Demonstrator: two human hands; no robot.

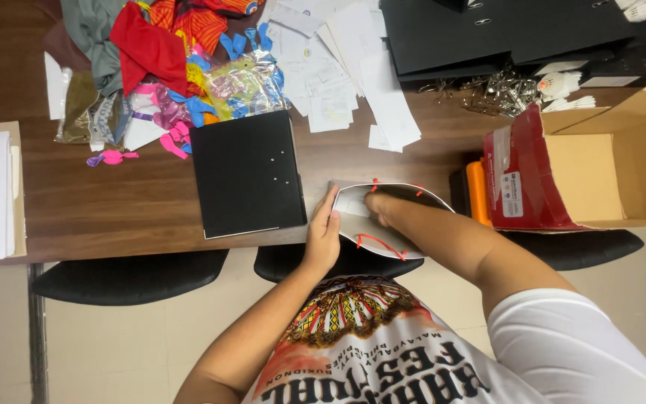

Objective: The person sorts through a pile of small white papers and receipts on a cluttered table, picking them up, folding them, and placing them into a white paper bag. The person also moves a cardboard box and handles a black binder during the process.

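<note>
Bright, even indoor light across the whole view, seemingly from overhead; shadows are soft and short, a faint one under the black folder (247,173) on the table (114,202); mild sheen on the dark wood, small glints off the crinkled plastic wrap (252,84) and the metal clips (499,91); focus is fairly crisp at centre; the printed shirt (368,352) close to the lens looks a touch soft; slight wide-angle stretch toward the corners.
</note>
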